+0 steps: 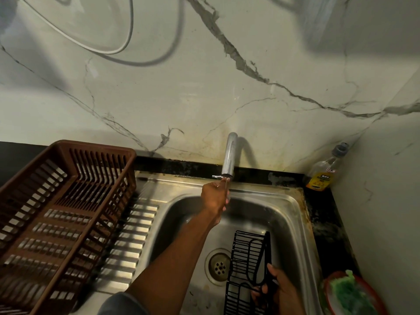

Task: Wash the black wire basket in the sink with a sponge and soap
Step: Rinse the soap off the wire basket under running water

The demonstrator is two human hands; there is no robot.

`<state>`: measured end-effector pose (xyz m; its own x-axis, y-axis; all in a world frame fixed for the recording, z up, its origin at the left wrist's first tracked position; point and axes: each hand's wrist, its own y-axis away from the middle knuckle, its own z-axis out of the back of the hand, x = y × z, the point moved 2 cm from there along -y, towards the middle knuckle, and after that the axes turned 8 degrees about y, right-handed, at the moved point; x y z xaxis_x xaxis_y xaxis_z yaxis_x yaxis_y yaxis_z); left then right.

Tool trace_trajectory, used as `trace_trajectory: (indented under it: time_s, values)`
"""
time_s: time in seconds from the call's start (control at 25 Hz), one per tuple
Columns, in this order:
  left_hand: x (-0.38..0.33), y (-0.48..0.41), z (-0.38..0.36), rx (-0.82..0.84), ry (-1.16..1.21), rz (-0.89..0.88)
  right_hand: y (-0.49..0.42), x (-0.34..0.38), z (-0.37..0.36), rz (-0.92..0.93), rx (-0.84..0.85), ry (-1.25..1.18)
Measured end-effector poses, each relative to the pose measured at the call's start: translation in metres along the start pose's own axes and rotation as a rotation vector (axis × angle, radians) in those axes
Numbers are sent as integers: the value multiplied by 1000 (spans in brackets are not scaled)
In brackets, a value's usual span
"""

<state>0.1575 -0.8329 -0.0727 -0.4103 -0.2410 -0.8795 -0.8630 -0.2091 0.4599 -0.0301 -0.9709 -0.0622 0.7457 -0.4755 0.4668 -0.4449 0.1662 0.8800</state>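
black wire basket stands on edge in the steel sink, right of the drain, right hand clamped around its near end; left hand reaches the tap, fingers closed at its spout; green sponge in a red dish at right

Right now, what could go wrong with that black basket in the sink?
The right hand holds the black wire basket by only one edge, so it might slip and bang the sink. The basket stands right beside the drain, and the left hand is at the tap, so water could splash out.
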Motion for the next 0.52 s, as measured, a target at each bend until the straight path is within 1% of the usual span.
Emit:
trace_trajectory:
  time_s: [0.08,0.12,0.28,0.36,0.44,0.48,0.52]
  values:
    - [-3,-2,-6,-15,-85,-15,-1,0,1,-5,2,15]
    - [-3,-3,-8,5,-112,-18,-2,-2,1,-5,-5,21]
    - [-5,2,-9,177,-151,-40,-6,-6,3,0,-11,28]
    - [-5,3,-7,251,-110,-36,-7,-5,3,6,-20,21]
    - [-4,5,-5,307,39,-25,-6,-4,3,13,-14,6]
    - [-3,6,-4,316,69,-40,-5,-4,3,14,-7,4]
    - [-3,6,-4,302,37,-69,-5,-4,3,12,0,5]
